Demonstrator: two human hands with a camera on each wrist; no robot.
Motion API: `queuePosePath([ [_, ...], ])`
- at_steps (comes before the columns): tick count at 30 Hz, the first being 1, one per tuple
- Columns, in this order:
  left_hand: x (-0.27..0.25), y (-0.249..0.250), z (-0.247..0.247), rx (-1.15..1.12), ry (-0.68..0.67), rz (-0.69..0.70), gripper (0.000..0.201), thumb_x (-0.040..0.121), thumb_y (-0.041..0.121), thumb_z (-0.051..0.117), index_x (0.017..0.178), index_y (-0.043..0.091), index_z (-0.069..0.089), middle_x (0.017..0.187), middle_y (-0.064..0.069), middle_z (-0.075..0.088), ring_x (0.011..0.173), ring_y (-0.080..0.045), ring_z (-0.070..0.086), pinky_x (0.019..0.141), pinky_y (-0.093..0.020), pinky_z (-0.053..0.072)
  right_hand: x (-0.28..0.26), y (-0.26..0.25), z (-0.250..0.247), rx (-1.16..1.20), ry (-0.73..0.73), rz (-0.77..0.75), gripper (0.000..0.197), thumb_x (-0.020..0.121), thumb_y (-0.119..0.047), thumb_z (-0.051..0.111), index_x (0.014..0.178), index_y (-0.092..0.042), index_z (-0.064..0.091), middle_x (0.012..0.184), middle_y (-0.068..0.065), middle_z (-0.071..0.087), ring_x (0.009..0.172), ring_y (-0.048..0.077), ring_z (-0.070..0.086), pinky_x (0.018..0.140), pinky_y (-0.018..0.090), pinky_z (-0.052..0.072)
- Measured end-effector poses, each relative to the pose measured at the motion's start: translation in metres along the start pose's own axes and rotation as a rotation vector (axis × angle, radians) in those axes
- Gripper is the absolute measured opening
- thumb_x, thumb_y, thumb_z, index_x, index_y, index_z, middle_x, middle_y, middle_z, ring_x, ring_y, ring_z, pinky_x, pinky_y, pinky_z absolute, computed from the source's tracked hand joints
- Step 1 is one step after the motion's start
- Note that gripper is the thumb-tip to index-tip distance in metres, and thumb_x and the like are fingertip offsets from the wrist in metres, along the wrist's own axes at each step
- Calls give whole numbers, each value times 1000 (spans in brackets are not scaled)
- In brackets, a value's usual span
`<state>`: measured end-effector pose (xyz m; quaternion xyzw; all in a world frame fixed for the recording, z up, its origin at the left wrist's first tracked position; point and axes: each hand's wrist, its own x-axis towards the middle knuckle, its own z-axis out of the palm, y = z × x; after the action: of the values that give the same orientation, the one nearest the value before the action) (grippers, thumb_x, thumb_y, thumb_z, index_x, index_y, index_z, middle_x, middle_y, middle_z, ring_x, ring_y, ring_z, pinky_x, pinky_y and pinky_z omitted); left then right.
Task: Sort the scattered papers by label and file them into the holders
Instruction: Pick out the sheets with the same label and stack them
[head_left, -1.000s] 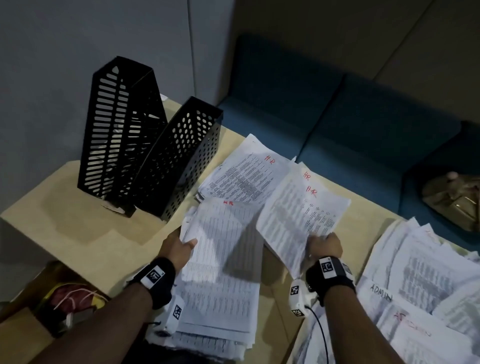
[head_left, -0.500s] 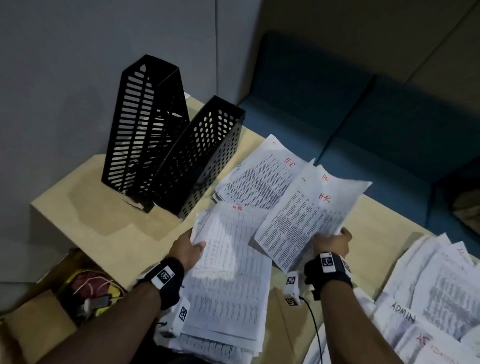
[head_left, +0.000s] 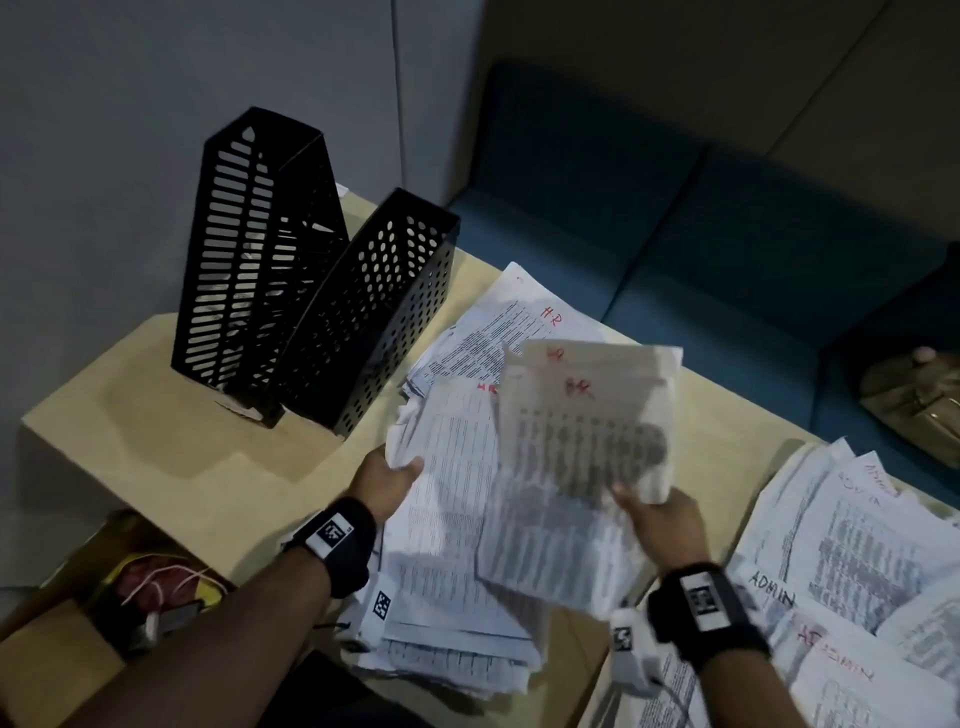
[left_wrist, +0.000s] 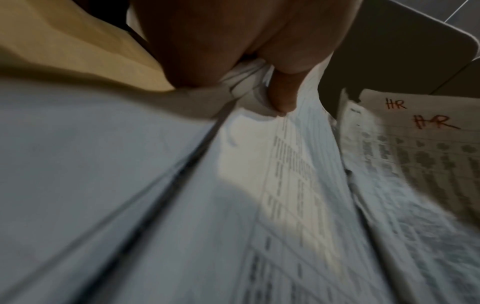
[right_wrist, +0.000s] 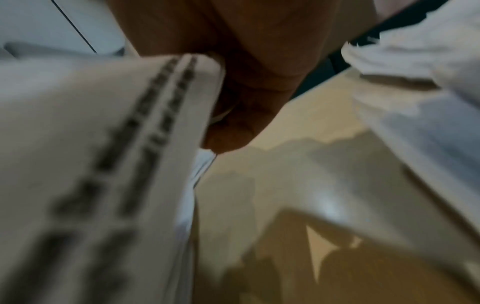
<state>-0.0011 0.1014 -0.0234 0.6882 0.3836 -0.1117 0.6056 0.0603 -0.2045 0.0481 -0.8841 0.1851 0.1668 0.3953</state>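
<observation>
Two black perforated file holders (head_left: 291, 312) stand at the table's far left. My left hand (head_left: 389, 480) grips the left edge of a thick stack of printed sheets (head_left: 457, 545), thumb (left_wrist: 281, 92) on top. My right hand (head_left: 654, 512) pinches a few sheets marked HR in red (head_left: 587, 447) and holds them lifted over the stack; they look blurred. In the right wrist view the fingers (right_wrist: 233, 123) curl round those sheets (right_wrist: 103, 164). More HR sheets (head_left: 519, 322) lie behind.
A second spread of papers marked ADMIN (head_left: 852, 571) covers the table's right side. A blue sofa (head_left: 675, 234) stands behind the wooden table (head_left: 156, 441). A cardboard box with cables (head_left: 145, 597) sits on the floor at the lower left.
My right hand has swung the HR sheets leftward and nearer, over the stack that my left hand holds. The left hand has kept its grip on the stack's edge.
</observation>
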Motion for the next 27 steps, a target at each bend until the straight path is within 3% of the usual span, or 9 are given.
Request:
queuePosePath([
  [4,-6,4,12,-54,-18,27,74,75,58,70,134,16,49,127,7,55,126,-25,50,106,-42,40,-17,22,54,-19,-124,-28,30,82,-36,72,87,-7,65,72,4,64,58,11,59,44,16,39],
  [6,-5,-1,14,-24,-55,56,84,67,59,76,138,26,45,133,9,54,123,-21,50,107,-44,40,-21,31,74,-33,-186,-12,28,78,-34,76,91,-10,67,75,0,68,64,9,65,55,19,47],
  [11,-6,-3,13,44,-60,109,36,79,23,77,111,20,61,102,8,68,101,-17,64,91,-28,46,-4,43,90,-171,-126,-53,67,53,-61,79,99,-16,63,96,4,68,88,23,68,76,37,58],
  [14,-16,3,10,-24,-126,115,27,80,14,76,90,31,58,86,18,66,87,-4,62,74,-19,44,-2,11,66,-69,105,-134,86,66,-39,84,134,-7,41,134,12,43,123,28,46,108,32,36],
  [17,-21,1,8,-28,-177,101,28,79,16,77,89,33,57,74,27,68,86,4,61,70,-12,42,10,-21,50,-130,204,-388,94,69,-37,81,143,-11,31,144,14,33,132,29,35,110,33,29],
  [20,-18,-5,16,-2,-226,81,53,72,30,83,117,18,58,109,10,69,107,-16,63,94,-31,48,22,-32,60,-522,38,-563,82,79,-52,66,147,-29,24,152,3,29,143,26,22,114,56,11],
  [22,-19,-5,21,28,-253,90,77,62,45,84,124,12,52,121,-1,63,110,-21,60,98,-41,48,25,-32,74,-652,-57,-592,73,86,-52,56,147,-30,23,150,-2,34,144,21,21,115,56,0],
  [24,-18,-5,27,72,-279,118,85,53,53,79,122,11,53,118,-6,65,106,-22,62,95,-45,51,22,-33,85,-604,-90,-553,70,88,-48,56,147,-25,25,143,0,42,136,24,33,116,53,9],
  [27,-20,-1,31,73,-268,170,58,66,31,77,117,9,58,106,-4,70,99,-21,65,91,-41,52,20,-29,97,-580,-59,-605,62,88,-46,55,142,-24,35,133,1,48,126,26,41,113,50,20],
])
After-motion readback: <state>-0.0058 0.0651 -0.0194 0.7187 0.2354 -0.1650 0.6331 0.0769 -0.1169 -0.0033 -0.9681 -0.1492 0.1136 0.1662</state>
